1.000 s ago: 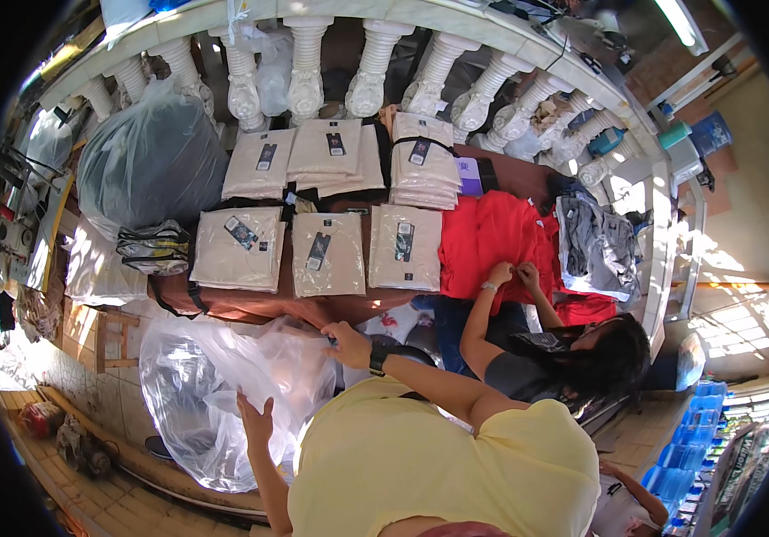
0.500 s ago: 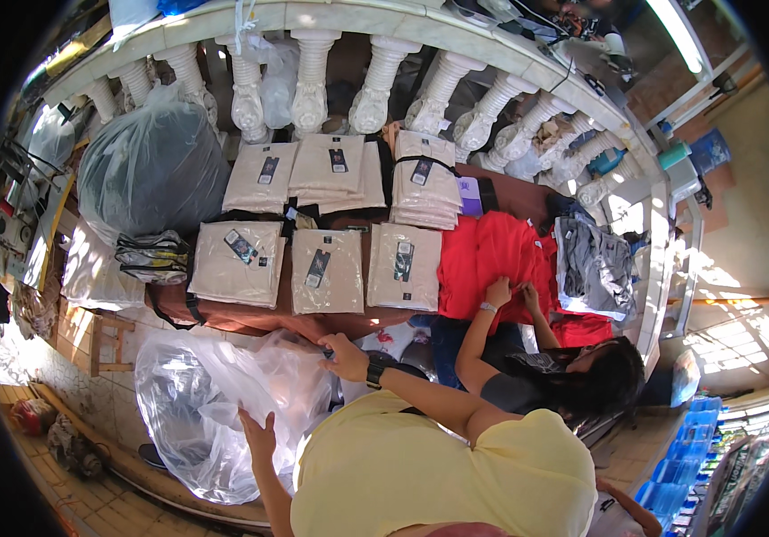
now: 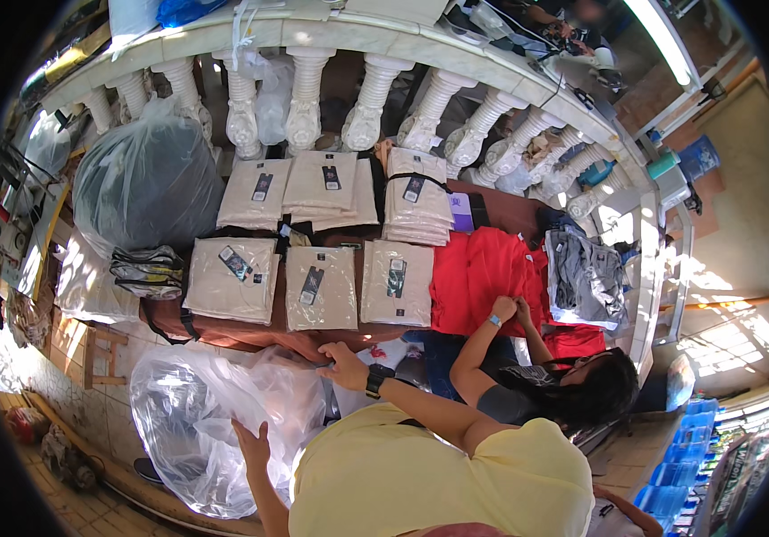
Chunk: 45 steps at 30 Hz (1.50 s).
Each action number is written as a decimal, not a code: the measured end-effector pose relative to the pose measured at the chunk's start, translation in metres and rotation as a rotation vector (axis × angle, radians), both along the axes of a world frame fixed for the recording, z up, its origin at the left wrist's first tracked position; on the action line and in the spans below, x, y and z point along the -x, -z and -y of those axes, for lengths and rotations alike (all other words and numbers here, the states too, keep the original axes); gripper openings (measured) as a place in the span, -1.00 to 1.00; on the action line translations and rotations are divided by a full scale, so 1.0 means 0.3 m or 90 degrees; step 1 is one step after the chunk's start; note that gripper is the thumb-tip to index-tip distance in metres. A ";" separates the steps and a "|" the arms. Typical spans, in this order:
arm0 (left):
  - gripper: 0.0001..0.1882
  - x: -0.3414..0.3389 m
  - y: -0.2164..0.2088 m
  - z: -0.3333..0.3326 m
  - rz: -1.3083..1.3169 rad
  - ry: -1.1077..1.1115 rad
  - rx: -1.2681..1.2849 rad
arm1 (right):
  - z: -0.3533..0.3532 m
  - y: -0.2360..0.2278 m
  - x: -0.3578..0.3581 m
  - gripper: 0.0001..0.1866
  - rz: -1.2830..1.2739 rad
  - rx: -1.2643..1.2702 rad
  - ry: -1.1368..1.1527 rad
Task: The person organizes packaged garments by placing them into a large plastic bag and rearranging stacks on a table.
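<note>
A large clear plastic bag (image 3: pixel 174 394) bulges in front of me, below the table's front edge. My left hand (image 3: pixel 253 445) is against its right side, fingers spread and grasping nothing. Above it, my right hand (image 3: pixel 346 367), with a dark watch at the wrist, is closed by the bag's upper right edge. Something small and dark shows at its fingertips, too small to name. Just beyond lie flat beige garments in clear packets (image 3: pixel 320 288) with dark tags, in two rows on a brown-covered table (image 3: pixel 223 338).
A co-worker on my right has both hands (image 3: pixel 511 310) on red cloth (image 3: pixel 483 277). Grey folded clothes (image 3: pixel 584 273) lie past it. A bulky filled plastic bag (image 3: pixel 147 183) stands at the table's left end. White balusters (image 3: pixel 371 103) line the back; blue water jugs (image 3: pixel 679 456) stand right.
The whole view has shifted, so the table and packets sit lower in the picture. My hands keep nearly the same place by the bag. The co-worker's hands have come closer together on the red cloth.
</note>
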<state>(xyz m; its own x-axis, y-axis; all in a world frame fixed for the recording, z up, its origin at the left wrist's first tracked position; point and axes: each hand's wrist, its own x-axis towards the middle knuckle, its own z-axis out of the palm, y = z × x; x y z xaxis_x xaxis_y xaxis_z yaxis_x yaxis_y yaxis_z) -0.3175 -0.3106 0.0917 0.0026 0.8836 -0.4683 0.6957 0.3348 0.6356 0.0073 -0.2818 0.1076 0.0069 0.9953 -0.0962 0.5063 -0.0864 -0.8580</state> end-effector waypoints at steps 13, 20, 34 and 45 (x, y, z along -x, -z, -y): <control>-0.06 0.013 0.014 -0.011 0.006 0.001 -0.021 | -0.006 -0.018 0.011 -0.46 -0.008 0.020 0.009; -0.07 0.012 0.006 -0.021 0.002 0.012 -0.013 | -0.020 -0.005 0.015 -0.45 -0.012 0.024 0.002; -0.07 0.024 0.016 -0.035 0.041 0.013 -0.040 | -0.039 -0.015 0.028 -0.45 0.013 0.003 0.001; -0.07 0.028 0.007 -0.045 0.013 0.015 0.000 | -0.043 -0.022 0.038 -0.46 0.008 0.012 0.007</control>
